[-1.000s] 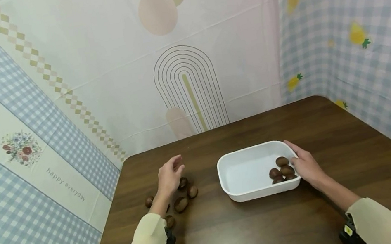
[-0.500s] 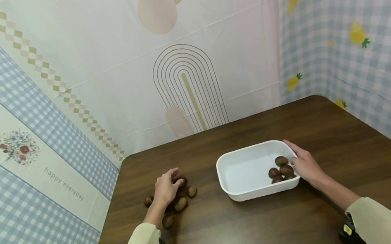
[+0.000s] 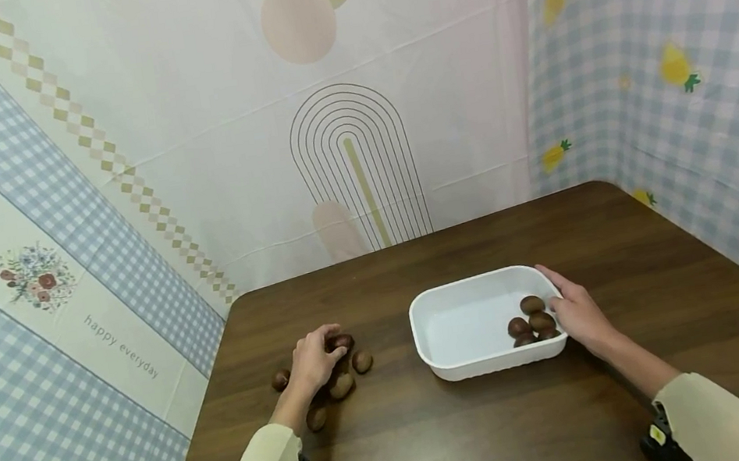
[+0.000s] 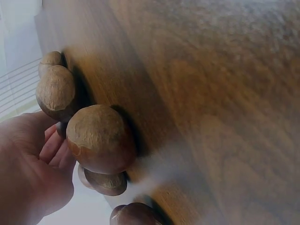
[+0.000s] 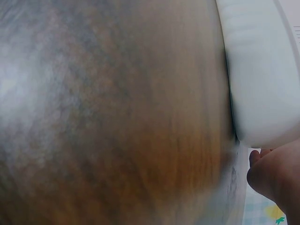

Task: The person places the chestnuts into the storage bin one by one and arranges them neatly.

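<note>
My left hand (image 3: 313, 360) is low over a loose group of chestnuts on the left of the table. Its thumb and forefinger pinch a dark brown chestnut (image 3: 340, 342) at the far side of the group. Close to the thumb lie another chestnut (image 3: 363, 361) and a paler one (image 3: 342, 385). In the left wrist view, a large chestnut (image 4: 101, 139) stands in front of the fingers and hides their tips. On the right, my right hand (image 3: 580, 315) grips the short right side of a white rectangular dish (image 3: 456, 366), thumb over the rim. Several chestnuts (image 3: 542, 322) sit inside at its right end.
One chestnut (image 3: 281, 380) lies left of the left hand and another (image 3: 317, 419) beside the forearm. The brown wooden table (image 3: 442, 441) ends at patterned cloth hangings (image 3: 469, 130) behind and on both sides.
My left hand has lowered and shifted slightly left and nearer, its thumb and forefinger now closed around a chestnut. The right hand and the dish have stayed in place.
</note>
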### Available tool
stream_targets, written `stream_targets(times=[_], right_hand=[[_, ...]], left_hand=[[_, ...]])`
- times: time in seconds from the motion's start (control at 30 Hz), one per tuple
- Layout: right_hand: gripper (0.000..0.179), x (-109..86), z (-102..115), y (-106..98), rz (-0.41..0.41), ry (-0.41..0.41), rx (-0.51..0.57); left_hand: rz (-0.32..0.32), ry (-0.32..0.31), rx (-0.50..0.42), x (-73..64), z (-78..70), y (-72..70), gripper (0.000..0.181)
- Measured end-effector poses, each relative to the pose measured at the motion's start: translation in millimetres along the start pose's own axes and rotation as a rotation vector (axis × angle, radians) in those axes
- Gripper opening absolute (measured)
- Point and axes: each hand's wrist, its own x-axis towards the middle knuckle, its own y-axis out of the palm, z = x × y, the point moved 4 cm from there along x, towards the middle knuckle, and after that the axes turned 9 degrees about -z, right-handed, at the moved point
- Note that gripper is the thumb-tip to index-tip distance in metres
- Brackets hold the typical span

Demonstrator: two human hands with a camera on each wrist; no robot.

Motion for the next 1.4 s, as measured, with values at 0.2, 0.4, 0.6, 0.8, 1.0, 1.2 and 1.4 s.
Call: stream_targets(times=[0.2,0.4,0.6,0.8,1.0,1.2,1.4], right_hand=[[0.072,3.4,-3,0,0.005,-0.002,-0.01],[0.073,7.6,-4,-1,0.015,0.0,-0.014],[0.072,8.8,-5,-2,0.02,0.007,-0.026],[0.073,9.2,-5,-2,0.017,0.001,-0.033],[0.073,9.4,-4,-2,0.013,-0.006,-0.033],[0.072,9.3,-5,-3,0.013,-0.001,-0.028],[0.072,8.6,-4,-2,0.025,-0.004,-0.023]], left_hand=[[0.001,-0.004,0.012,0.3,0.8,1.3,0.043],[0.054,-0.024,0.028,5.5,-3.9,-1.1,0.041],[0.098,-0.018,0.03,13.6,-12.1,-6.9,0.04],[0.072,0.013,0.013,26.3,-30.7,-15.2,0.041],[0.043,0.064,-0.016,41.5,-60.2,-16.9,0.042],[-0.004,0.109,-0.071,54.9,-95.9,-11.2,0.042],[-0.03,0.128,-0.132,60.4,-129.2,1.3,0.042]])
